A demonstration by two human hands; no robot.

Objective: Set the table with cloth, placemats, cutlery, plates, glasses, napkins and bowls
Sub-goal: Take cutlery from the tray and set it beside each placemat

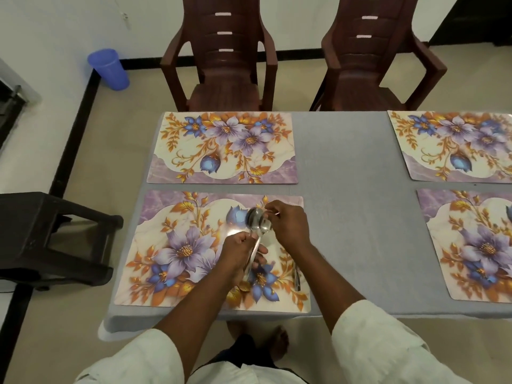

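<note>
A grey cloth (343, 173) covers the table. Several floral placemats lie on it; the near left placemat (177, 253) is under my hands. My left hand (239, 254) grips the handles of a bunch of steel spoons (257, 221), bowls pointing away from me. My right hand (288, 224) is at the spoon bowls, fingers pinching the top of one spoon. A piece of cutlery (297, 277) lies on the right edge of this placemat, partly hidden by my right forearm.
Another placemat (224, 148) lies across the table, and two more (454, 145) (471, 245) at the right. Two brown plastic chairs (221, 56) (379, 56) stand at the far side. A dark stool (52, 236) stands left of the table, a blue bin (109, 69) by the wall.
</note>
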